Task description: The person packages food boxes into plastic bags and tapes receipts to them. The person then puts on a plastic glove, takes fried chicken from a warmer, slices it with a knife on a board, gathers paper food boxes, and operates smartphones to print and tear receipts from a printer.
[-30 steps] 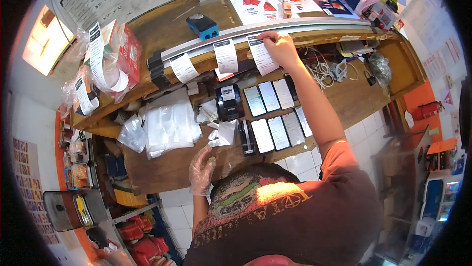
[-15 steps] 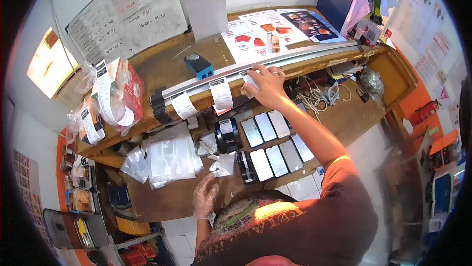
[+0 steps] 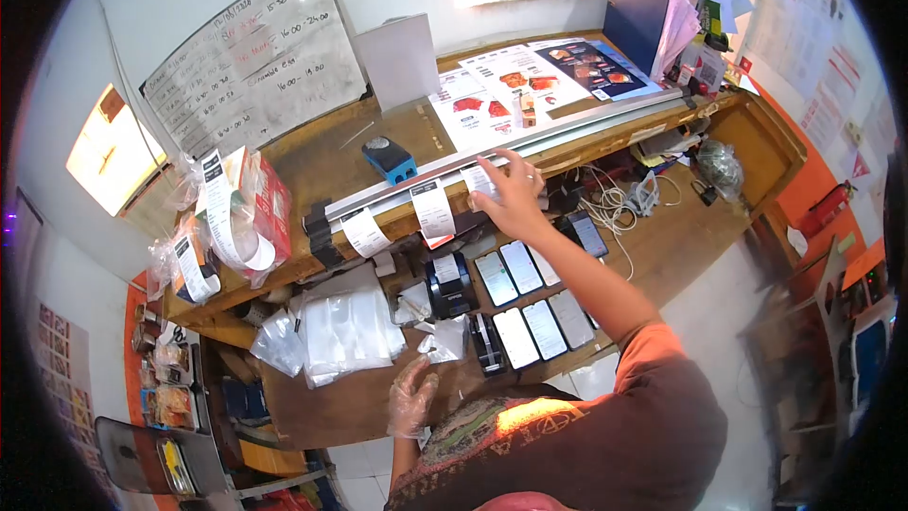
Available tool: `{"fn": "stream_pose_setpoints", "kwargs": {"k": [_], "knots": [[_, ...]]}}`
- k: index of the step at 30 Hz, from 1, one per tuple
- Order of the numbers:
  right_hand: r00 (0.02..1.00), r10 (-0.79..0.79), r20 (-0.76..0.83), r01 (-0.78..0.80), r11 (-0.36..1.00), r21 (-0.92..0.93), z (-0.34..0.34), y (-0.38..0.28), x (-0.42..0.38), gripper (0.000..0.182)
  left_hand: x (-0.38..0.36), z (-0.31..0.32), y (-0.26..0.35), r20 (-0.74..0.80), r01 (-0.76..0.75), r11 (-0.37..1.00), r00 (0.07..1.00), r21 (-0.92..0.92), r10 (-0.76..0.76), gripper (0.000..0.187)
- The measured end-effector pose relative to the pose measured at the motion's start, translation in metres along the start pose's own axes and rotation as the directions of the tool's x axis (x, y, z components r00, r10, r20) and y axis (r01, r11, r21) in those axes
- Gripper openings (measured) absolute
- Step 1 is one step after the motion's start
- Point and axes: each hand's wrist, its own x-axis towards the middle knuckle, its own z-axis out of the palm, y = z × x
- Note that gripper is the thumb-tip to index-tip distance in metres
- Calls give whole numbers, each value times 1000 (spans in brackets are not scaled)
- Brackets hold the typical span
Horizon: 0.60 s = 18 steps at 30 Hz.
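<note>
My right hand (image 3: 515,197) reaches to the rail, thumb and fingers at a paper receipt (image 3: 480,182) that hangs from it. Left of that, two more receipts hang down: a middle one (image 3: 432,209) and a curled one (image 3: 364,232). All three tuck into the metal rail (image 3: 407,192) along the shelf's front edge. My left hand (image 3: 412,399), in a clear plastic glove, hovers over the lower desk's near edge with fingers loosely bent and apart, nothing visible in it. Crumpled clear plastic (image 3: 445,341) lies just beyond it.
Several phones (image 3: 544,329) lie in rows beside a black receipt printer (image 3: 450,286). Clear plastic bags (image 3: 345,336) are stacked to the left. On the shelf stand a blue box-like object (image 3: 390,161), printed menus (image 3: 511,95) and bagged packages with receipts (image 3: 248,218).
The view has shifted, so the scene sits lower. My right hand stays at the third receipt, its fingers now more spread and more of the paper showing. My left hand remains near the desk edge.
</note>
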Motion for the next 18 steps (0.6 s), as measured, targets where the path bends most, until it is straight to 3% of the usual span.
{"fn": "stream_pose_setpoints", "kwargs": {"k": [1,3,4,6,8,10,11,13,18], "knots": [[994,40,-105,-31,996,82,0,-2,-8,55,1,-1,6,2,4,1000,1000,7,-4,35],[921,205,-331,-134,965,225,17,-1,-37,40,2,-2,-10,10,-12,1000,1000,4,12,38],[862,327,-387,-209,925,318,31,0,-59,33,1,-2,-16,22,-21,1000,1000,-2,21,41],[781,517,-351,-345,825,447,64,-12,-104,25,-1,2,-11,-17,6,999,1000,-50,-6,38],[780,618,-99,-487,698,525,126,7,-163,28,0,3,-6,-54,34,995,998,-95,-39,35],[768,584,263,-611,546,573,149,5,-190,40,0,0,-2,-6,-45,998,999,38,45,35],[764,585,272,-617,542,570,164,13,-197,40,0,-1,-3,-7,-35,999,999,39,36,35],[796,405,451,-570,752,331,185,23,-205,58,-2,-1,-9,-3,-46,999,999,16,46,35],[708,359,608,-560,810,174,203,31,-203,71,-12,-6,-12,-77,-35,993,997,-108,27,36]]}}
